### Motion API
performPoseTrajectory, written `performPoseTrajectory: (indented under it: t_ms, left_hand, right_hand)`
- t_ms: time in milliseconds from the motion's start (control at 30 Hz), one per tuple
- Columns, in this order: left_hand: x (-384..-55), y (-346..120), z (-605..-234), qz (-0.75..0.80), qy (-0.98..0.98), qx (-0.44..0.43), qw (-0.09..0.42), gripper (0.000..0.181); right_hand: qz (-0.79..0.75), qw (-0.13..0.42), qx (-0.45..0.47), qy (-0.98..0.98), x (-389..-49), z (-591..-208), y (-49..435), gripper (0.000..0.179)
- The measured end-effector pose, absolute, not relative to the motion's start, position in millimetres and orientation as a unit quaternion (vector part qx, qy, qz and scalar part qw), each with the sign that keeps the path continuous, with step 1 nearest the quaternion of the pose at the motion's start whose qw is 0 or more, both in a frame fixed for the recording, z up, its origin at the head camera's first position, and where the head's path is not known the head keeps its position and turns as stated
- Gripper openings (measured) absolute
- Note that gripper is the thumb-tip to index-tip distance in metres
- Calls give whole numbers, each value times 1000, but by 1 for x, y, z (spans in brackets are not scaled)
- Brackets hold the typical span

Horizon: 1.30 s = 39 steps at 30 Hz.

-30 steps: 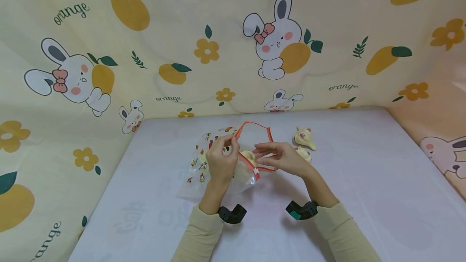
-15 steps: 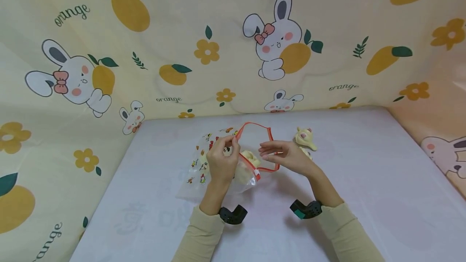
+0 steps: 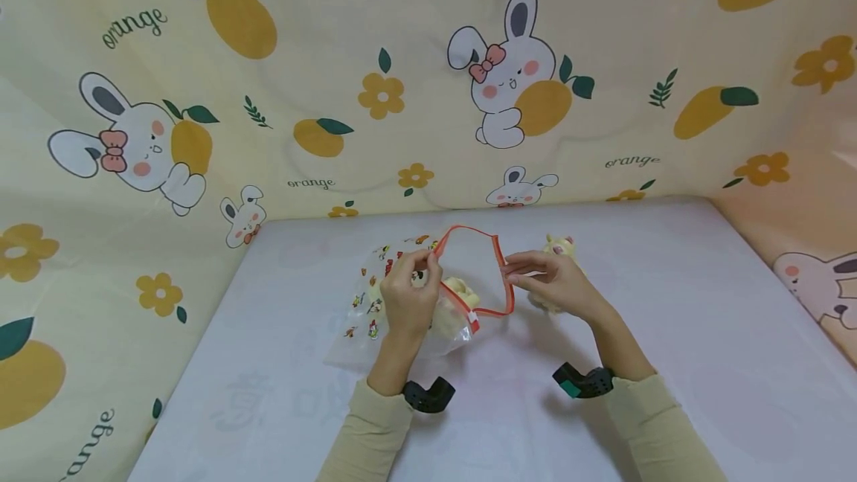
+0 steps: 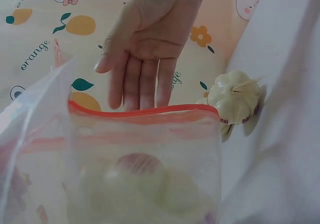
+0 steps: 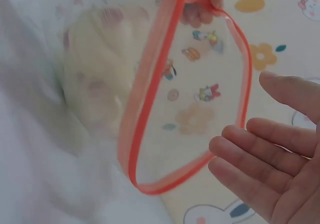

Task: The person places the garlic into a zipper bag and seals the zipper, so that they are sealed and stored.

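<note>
A clear zip bag (image 3: 358, 344) with cartoon prints and a red-orange rim stands with its mouth spread wide. My left hand (image 3: 410, 294) pinches the rim on its left side, near the top. Pale garlic bulbs (image 3: 463, 290) with purple streaks show inside the bag. My right hand (image 3: 557, 283) is at the right side of the mouth, its fingers fairly straight and holding nothing. In the right wrist view its fingertips (image 5: 220, 146) overlap the rim; whether they touch it I cannot tell. Outside, a garlic bulb (image 4: 234, 98) lies right of the bag.
Behind my right hand, more garlic (image 3: 561, 245) lies on the white tabletop (image 3: 669, 333), partly hidden by the hand. A cream cloth (image 3: 415, 58) printed with rabbits and oranges hangs along the back and sides. Both wrists carry black cameras (image 3: 428, 395).
My right hand has drawn back to the right, out of the bag's mouth to beside its right rim, covering more of the loose garlic. My left hand keeps its pinch in place.
</note>
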<state>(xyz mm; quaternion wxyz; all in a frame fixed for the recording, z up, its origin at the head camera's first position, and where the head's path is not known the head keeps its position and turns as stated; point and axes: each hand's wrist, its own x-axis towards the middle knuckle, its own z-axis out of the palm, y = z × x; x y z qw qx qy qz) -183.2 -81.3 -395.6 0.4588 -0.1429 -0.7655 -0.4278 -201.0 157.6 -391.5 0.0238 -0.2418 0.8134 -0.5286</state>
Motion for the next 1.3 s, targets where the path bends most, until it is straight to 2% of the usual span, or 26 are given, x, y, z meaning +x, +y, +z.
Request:
performPoseTrajectory:
  t_ms: [233,667,1300]
  left_hand:
    - [-182,-82,-395,-427,-767,-141,457,4]
    - [-183,-80,-395,-418,-771,-141,460,5]
    - [-183,-80,-397,-419,-772,-142,456,5]
  right_hand:
    - [-517,16,-212,829,-200,-392,175,36]
    - [-493,-32,-226,840,-207,-400,199,32]
    - [-466,9,-165,869,-217,-421,225,44]
